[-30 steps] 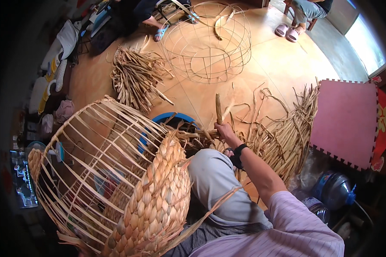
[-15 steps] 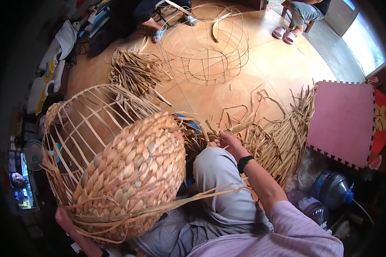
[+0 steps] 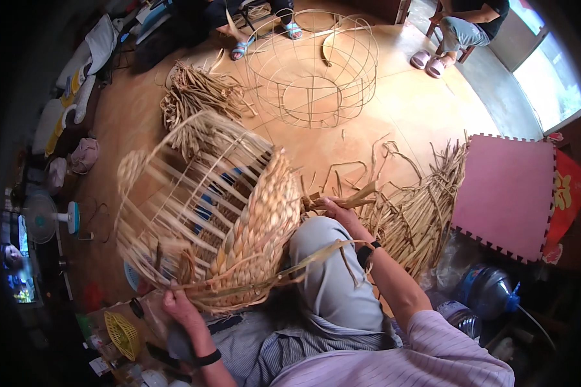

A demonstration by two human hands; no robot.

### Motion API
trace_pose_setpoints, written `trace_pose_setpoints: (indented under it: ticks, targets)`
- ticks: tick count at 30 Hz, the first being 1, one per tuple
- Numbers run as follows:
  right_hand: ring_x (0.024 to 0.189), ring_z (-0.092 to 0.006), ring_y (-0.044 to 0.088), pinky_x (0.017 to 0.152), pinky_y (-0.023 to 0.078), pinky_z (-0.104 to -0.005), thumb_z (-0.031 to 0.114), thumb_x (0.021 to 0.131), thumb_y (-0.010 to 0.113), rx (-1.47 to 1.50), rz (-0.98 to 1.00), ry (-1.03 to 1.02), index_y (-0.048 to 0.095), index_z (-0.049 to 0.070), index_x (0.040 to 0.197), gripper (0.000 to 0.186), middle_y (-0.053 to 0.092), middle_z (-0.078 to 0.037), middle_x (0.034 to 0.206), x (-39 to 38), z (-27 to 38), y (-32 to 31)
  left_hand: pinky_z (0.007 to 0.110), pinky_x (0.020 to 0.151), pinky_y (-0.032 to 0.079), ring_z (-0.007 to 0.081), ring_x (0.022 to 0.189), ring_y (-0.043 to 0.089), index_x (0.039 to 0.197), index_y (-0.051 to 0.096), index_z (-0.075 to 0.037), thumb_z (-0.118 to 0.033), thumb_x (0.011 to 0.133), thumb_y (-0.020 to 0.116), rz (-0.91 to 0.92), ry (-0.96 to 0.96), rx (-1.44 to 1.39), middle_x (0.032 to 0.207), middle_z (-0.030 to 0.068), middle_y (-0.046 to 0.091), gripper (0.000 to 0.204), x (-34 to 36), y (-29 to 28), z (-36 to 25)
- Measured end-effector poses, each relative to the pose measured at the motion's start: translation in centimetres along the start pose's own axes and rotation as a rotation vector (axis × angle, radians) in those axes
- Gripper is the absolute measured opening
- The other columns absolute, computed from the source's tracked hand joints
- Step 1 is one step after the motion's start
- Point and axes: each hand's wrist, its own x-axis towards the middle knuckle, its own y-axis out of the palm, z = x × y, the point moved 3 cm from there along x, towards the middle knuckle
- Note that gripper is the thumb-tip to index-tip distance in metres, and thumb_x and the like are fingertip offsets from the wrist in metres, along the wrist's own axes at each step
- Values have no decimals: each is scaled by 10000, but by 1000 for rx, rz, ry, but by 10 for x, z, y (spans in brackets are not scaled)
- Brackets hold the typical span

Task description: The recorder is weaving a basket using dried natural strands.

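My left hand (image 3: 182,306) is closed on the lower left rim of a half-woven basket (image 3: 258,238), which leans at my left knee, tilted, with an open frame of pale ribs, a braided side of dried leaf and long loose strands trailing rightward; it is slightly blurred. My right hand (image 3: 342,217), beyond my grey-clad knee (image 3: 319,258), is closed on a short bundle of dried stalks (image 3: 358,195). A heap of long dried strands (image 3: 419,213) lies to its right, and blue plastic (image 3: 206,200) shows through the basket's ribs.
A wire basket frame (image 3: 311,84) and another bundle (image 3: 200,90) lie ahead on the tiled floor. Two seated people's legs (image 3: 239,32) (image 3: 461,35) show beyond. A pink mat (image 3: 497,193) and water jugs (image 3: 487,293) are right; a fan (image 3: 48,219) and yellow plastic basket (image 3: 122,332) left.
The basket has swung and shifted, moving up and away from me over the last half second. My left hand has come into fuller view with it. The stalks in my right hand went from upright to lying flat.
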Motion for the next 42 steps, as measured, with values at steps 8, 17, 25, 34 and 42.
trace_pose_setpoints:
  ticks: [8,17,25,34,42]
  targets:
    - [695,-86,421,634,332,-238,454,1023,612,62,-32,-191,699,30,1029,432,510,24,795,-38,4,-7,363,654,464,157,693,477,905,621,122,-297,1071,537,107,-163,-5,757,62,614,459,-50,-18,72]
    - [573,-78,317,533,226,-277,548,987,624,-304,-153,-300,642,77,840,494,400,53,642,-84,39,14,378,596,450,172,624,508,842,601,108,-316,1080,504,63,-132,46,648,100,593,496,-33,-15,83]
    - [502,-82,306,470,226,-256,409,1051,580,116,-179,-340,514,143,802,369,549,-7,717,-82,44,-23,389,588,413,180,605,502,789,593,89,-286,1060,540,61,-127,-53,631,132,564,466,-36,-12,65]
    - [489,-77,299,456,210,-253,399,1072,536,97,-195,-460,490,157,783,379,486,4,677,-118,90,-48,479,633,416,357,598,484,776,571,129,-338,1049,549,68,-168,-60,666,288,553,542,-39,-8,57]
    - [485,-76,298,451,221,-249,399,1072,530,89,-220,-417,446,153,752,412,485,3,675,-155,89,-42,373,653,491,203,660,562,932,653,126,-278,1070,505,114,-194,-59,743,168,671,452,-34,-12,62]
